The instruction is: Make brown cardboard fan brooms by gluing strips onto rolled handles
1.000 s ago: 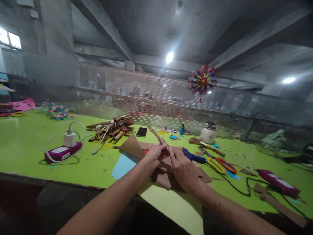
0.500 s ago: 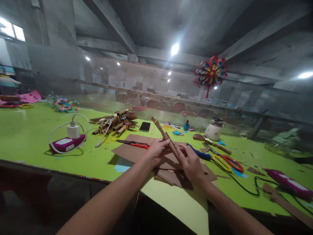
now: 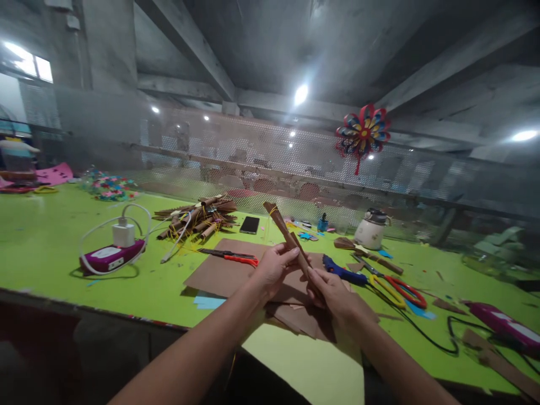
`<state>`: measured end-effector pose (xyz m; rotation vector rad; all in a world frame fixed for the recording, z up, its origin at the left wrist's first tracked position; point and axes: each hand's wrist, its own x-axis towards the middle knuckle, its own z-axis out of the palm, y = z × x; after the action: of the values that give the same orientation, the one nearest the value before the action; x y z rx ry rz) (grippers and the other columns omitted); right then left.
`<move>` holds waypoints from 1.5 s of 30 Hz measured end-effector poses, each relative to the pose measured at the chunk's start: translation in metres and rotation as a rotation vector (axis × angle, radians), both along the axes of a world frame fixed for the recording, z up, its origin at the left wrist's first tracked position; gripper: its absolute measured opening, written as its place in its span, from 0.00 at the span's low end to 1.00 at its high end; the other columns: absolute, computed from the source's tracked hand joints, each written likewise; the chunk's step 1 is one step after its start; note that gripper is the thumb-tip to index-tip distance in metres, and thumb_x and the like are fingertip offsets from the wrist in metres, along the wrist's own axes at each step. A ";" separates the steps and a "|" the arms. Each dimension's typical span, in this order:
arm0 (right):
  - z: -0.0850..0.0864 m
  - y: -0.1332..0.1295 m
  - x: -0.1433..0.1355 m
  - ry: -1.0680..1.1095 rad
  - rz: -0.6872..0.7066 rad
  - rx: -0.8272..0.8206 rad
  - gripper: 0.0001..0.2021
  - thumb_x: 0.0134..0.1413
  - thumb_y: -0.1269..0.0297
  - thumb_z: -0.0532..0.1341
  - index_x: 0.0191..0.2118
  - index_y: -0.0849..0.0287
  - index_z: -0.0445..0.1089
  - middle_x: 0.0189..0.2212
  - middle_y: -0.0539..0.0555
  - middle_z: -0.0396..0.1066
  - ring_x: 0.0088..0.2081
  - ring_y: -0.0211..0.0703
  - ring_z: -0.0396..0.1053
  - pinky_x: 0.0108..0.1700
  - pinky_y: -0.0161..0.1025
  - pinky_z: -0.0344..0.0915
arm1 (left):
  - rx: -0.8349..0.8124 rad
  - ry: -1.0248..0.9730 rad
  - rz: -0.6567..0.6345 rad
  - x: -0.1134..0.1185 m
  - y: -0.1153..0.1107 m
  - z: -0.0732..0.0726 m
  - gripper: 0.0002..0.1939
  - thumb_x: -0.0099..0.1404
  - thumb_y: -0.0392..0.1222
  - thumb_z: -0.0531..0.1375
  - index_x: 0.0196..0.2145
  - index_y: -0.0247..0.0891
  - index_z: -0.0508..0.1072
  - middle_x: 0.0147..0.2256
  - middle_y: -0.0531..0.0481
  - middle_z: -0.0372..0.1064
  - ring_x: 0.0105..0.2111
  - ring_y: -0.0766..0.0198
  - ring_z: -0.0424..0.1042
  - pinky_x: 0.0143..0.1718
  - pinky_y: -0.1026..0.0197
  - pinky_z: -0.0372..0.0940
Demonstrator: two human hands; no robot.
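Note:
A rolled brown paper tube (image 3: 283, 224), with yellow string round its upper end, slants between both hands above the table. My left hand (image 3: 274, 270) is closed round its middle, thumb on top. Lower down, my right hand (image 3: 333, 289) pinches the tube near its bottom end. Under the hands lie brown paper sheets (image 3: 232, 275) with light blue paper below them. A utility knife with a red handle (image 3: 236, 256) rests on the sheets left of my left hand. To the right of my right hand lie a dark blue glue gun (image 3: 343, 271) and scissors with red and yellow handles (image 3: 400, 292).
A heap of similar brown rolls (image 3: 202, 216), a phone (image 3: 250, 224) and a purple power strip with a charger (image 3: 113, 256) occupy the left side. At right stand a white jar (image 3: 371, 229) and another purple power strip (image 3: 504, 323). A perforated metal screen (image 3: 270, 152) runs behind.
The tube is still in both hands and has turned slightly. My right hand's fingers have closed in round the lower end. The whole view has shifted a little.

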<state>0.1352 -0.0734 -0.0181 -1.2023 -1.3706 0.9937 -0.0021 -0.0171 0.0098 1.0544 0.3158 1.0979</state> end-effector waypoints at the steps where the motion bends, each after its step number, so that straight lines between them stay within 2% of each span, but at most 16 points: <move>1: -0.001 0.001 0.001 0.018 0.003 -0.001 0.22 0.48 0.43 0.55 0.30 0.61 0.65 0.15 0.45 0.58 0.14 0.29 0.48 0.17 0.29 0.42 | -0.004 -0.008 -0.006 0.000 -0.001 0.001 0.06 0.56 0.35 0.60 0.33 0.29 0.69 0.31 0.40 0.72 0.33 0.58 0.72 0.40 0.55 0.65; 7: -0.005 -0.001 -0.001 0.043 0.028 0.000 0.21 0.49 0.44 0.56 0.29 0.61 0.64 0.14 0.44 0.57 0.15 0.29 0.49 0.17 0.30 0.42 | -0.061 -0.046 -0.033 0.000 -0.005 0.008 0.10 0.62 0.42 0.56 0.36 0.30 0.67 0.32 0.39 0.72 0.34 0.55 0.73 0.36 0.55 0.67; 16: -0.006 -0.004 -0.002 0.106 0.083 -0.007 0.19 0.51 0.46 0.56 0.29 0.61 0.64 0.15 0.45 0.59 0.14 0.29 0.49 0.17 0.29 0.44 | -0.072 -0.113 -0.066 -0.003 -0.005 0.010 0.06 0.62 0.38 0.56 0.36 0.32 0.66 0.33 0.39 0.72 0.36 0.52 0.73 0.39 0.50 0.67; 21: -0.001 -0.008 -0.002 0.210 0.170 -0.106 0.17 0.52 0.49 0.57 0.30 0.61 0.64 0.18 0.49 0.65 0.17 0.31 0.58 0.18 0.29 0.53 | -0.040 -0.118 -0.099 -0.004 -0.001 0.008 0.07 0.62 0.38 0.56 0.36 0.31 0.66 0.33 0.38 0.73 0.37 0.51 0.73 0.41 0.49 0.66; 25: 0.005 -0.013 0.000 0.350 0.304 -0.221 0.17 0.57 0.51 0.52 0.35 0.61 0.64 0.21 0.53 0.70 0.19 0.36 0.64 0.23 0.33 0.61 | -0.073 -0.096 -0.103 -0.005 -0.002 0.011 0.05 0.62 0.37 0.56 0.34 0.31 0.65 0.32 0.38 0.73 0.36 0.51 0.74 0.41 0.48 0.66; 27: 0.007 -0.015 0.002 0.357 0.359 -0.260 0.18 0.58 0.50 0.49 0.38 0.61 0.63 0.22 0.54 0.70 0.18 0.36 0.63 0.22 0.33 0.59 | -0.074 -0.094 -0.106 -0.005 -0.002 0.011 0.05 0.62 0.37 0.56 0.34 0.32 0.65 0.31 0.39 0.73 0.36 0.51 0.74 0.41 0.48 0.66; 30: 0.008 -0.017 0.002 0.313 0.401 -0.266 0.19 0.58 0.50 0.48 0.39 0.61 0.63 0.17 0.50 0.66 0.14 0.33 0.56 0.18 0.31 0.52 | -0.059 -0.080 -0.114 -0.005 -0.002 0.010 0.06 0.62 0.38 0.57 0.33 0.32 0.65 0.33 0.38 0.73 0.37 0.52 0.73 0.42 0.49 0.66; 33: 0.004 -0.016 0.000 0.213 0.323 -0.198 0.18 0.56 0.48 0.50 0.35 0.60 0.64 0.12 0.44 0.56 0.13 0.30 0.47 0.17 0.29 0.44 | -0.043 -0.078 -0.107 -0.004 0.000 0.008 0.07 0.62 0.39 0.56 0.33 0.32 0.65 0.34 0.37 0.73 0.36 0.52 0.74 0.42 0.49 0.66; 37: -0.005 -0.011 -0.005 0.022 0.148 -0.020 0.20 0.54 0.45 0.51 0.33 0.60 0.62 0.14 0.42 0.50 0.15 0.31 0.45 0.17 0.29 0.41 | -0.091 -0.110 -0.045 0.000 0.003 0.005 0.05 0.63 0.38 0.55 0.32 0.32 0.64 0.30 0.40 0.72 0.35 0.54 0.74 0.43 0.48 0.66; 39: -0.008 -0.010 -0.008 -0.102 0.074 0.094 0.20 0.55 0.46 0.50 0.33 0.60 0.63 0.15 0.44 0.51 0.17 0.32 0.49 0.19 0.31 0.46 | -0.109 -0.122 -0.026 0.001 0.004 0.004 0.05 0.63 0.37 0.55 0.31 0.33 0.64 0.28 0.41 0.72 0.34 0.55 0.74 0.43 0.48 0.66; 41: -0.010 -0.010 -0.011 -0.234 0.007 0.199 0.19 0.56 0.48 0.50 0.33 0.60 0.65 0.18 0.47 0.58 0.20 0.36 0.55 0.23 0.33 0.53 | -0.113 -0.125 -0.017 0.002 0.004 0.004 0.05 0.63 0.37 0.55 0.31 0.33 0.64 0.28 0.42 0.72 0.33 0.56 0.74 0.44 0.49 0.66; 45: -0.010 -0.013 -0.015 -0.360 -0.066 0.269 0.17 0.58 0.51 0.49 0.36 0.59 0.66 0.25 0.52 0.66 0.26 0.40 0.62 0.29 0.35 0.57 | -0.113 -0.133 0.004 0.003 0.002 0.004 0.05 0.63 0.37 0.55 0.31 0.33 0.64 0.27 0.43 0.71 0.34 0.56 0.74 0.45 0.49 0.66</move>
<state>0.1205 -0.0859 -0.0280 -1.2490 -1.6725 0.5387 0.0008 -0.0148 0.0138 0.8766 0.2703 1.1345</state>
